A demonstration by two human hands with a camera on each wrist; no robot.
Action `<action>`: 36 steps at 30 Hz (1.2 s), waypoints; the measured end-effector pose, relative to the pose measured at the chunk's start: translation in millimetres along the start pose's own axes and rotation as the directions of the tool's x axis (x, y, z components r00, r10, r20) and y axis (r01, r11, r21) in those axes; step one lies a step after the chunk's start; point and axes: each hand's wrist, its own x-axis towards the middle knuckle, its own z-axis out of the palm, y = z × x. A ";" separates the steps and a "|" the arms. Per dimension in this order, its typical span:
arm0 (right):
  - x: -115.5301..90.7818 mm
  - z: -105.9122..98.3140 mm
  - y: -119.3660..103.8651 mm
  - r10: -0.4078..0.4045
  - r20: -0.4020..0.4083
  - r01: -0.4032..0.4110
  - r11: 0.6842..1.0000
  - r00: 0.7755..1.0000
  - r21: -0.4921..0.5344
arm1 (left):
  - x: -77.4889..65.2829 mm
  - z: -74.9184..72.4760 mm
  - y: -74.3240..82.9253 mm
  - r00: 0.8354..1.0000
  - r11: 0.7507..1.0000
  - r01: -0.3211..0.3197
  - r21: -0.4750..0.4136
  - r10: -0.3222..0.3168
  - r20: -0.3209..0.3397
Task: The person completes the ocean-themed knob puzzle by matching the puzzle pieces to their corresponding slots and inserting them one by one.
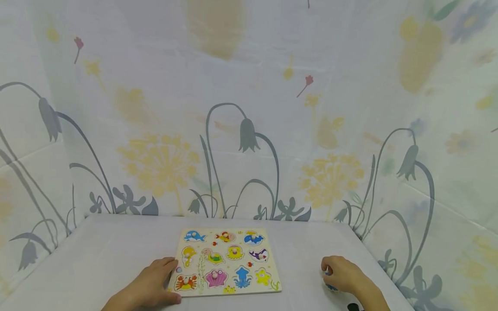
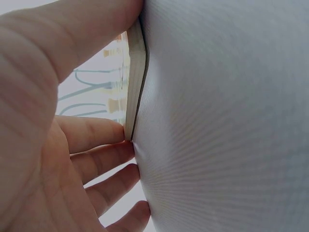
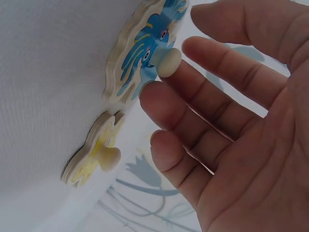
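A wooden knob puzzle board with sea-animal pictures lies flat on the white table. My left hand rests at its left side, fingers fairly straight; in the left wrist view the thumb and forefinger touch the board's edge. To the right of the board, my right hand is over a blue squid piece. Its loosely bent fingers are around the piece's round knob, without a clear pinch. Beside it lies a yellow knobbed piece, hidden in the head view.
Knobbed pieces such as a crab and a pink shell sit in the board. The squid shape and star shape there show no knobs. A flower-printed curtain stands behind the table.
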 end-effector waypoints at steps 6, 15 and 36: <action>-1.4 -1.2 3.2 0.033 0.034 -0.033 0.999 0.999 0.007 | 0.1 0.1 0.3 1.000 1.000 0.004 0.000 -0.004 0.005; -4.4 -2.3 6.7 0.016 0.041 -0.017 0.999 0.999 0.030 | -1.6 -0.6 0.5 1.000 1.000 -0.019 0.003 0.019 -0.003; -0.3 -0.4 1.0 -0.123 -0.033 0.122 0.992 0.992 -0.030 | -1.7 -1.7 1.2 1.000 1.000 -0.018 -0.004 0.018 0.001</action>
